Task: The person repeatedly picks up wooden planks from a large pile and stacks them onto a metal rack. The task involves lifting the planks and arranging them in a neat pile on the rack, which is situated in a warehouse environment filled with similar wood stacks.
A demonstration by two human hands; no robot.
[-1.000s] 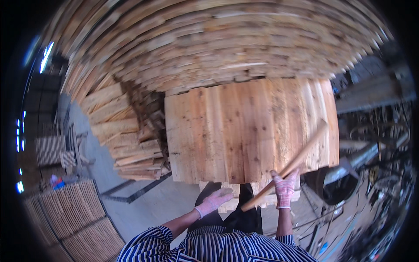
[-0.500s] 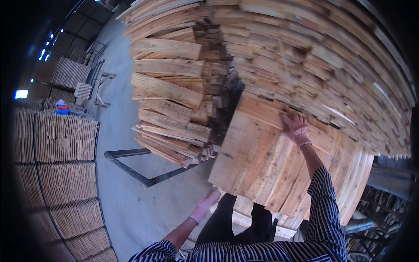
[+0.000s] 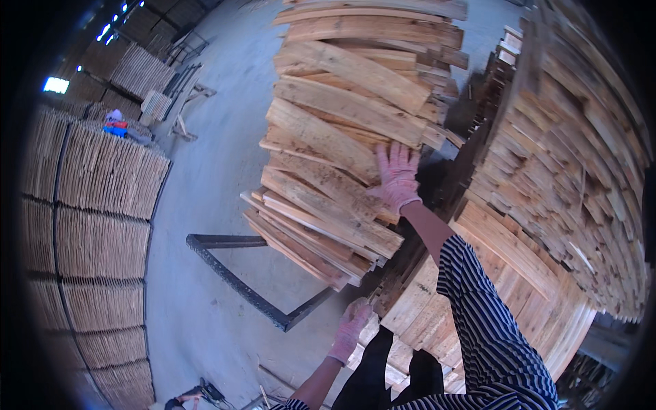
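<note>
My right hand point(image 3: 398, 179), in a pinkish glove, is stretched over the pile of loose wooden boards point(image 3: 335, 102). Its fingers are spread over the right ends of the boards, and it grips none of them. Low in the middle, my left hand point(image 3: 351, 331), gloved alike, has its fingers bent together beside the near corner of the plank-covered surface point(image 3: 430, 301). What those fingers hold, if anything, is hidden. Boards lie side by side on that surface, partly covered by my right forearm.
A tall stack of boards point(image 3: 560, 150) rises on the right. A dark metal frame point(image 3: 239, 283) juts from under the loose pile near the floor. Strapped bundles of boards point(image 3: 102, 225) stand at the left. Another person's arm point(image 3: 188, 398) shows at the lower edge.
My right hand has left the flat boards and reached left onto the loose pile. The view has turned, so the pile now sits nearer the middle. My left hand stays low, fingers bent.
</note>
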